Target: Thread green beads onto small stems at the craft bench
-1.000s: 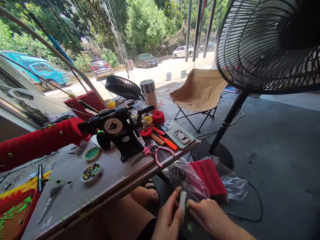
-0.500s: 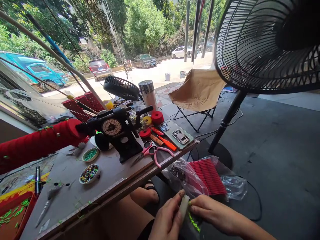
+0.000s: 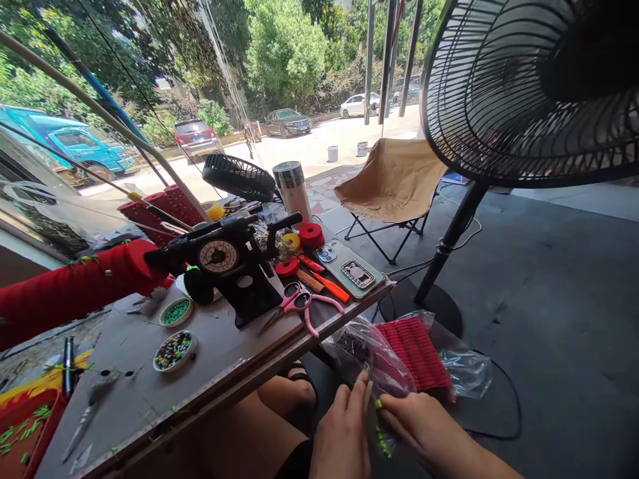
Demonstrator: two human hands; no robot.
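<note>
Low in the view, beyond the table's front edge, my left hand [image 3: 344,429] is wrapped round a pale, flat piece [image 3: 368,399], seen nearly edge-on. Close on its right, my right hand [image 3: 417,419] pinches the top of a bright yellow-green beaded strand [image 3: 382,436] between thumb and finger. The strand hangs down between the two hands, and its lower end is blurred. Behind my hands lies a clear plastic bag [image 3: 367,346] with dark small pieces, beside a red ribbed bundle [image 3: 412,349].
The table [image 3: 224,352] holds pink-handled scissors [image 3: 299,303], a phone [image 3: 349,266], a black device with a dial [image 3: 219,256], a bead dish [image 3: 174,350] and a red roll [image 3: 74,286]. A standing fan [image 3: 499,93] and tan chair [image 3: 392,179] are beyond.
My left hand has turned, so the pale piece shows narrower. My right hand has shifted slightly, still pinching the strand, which hangs more steeply. The camera view has moved a little.
</note>
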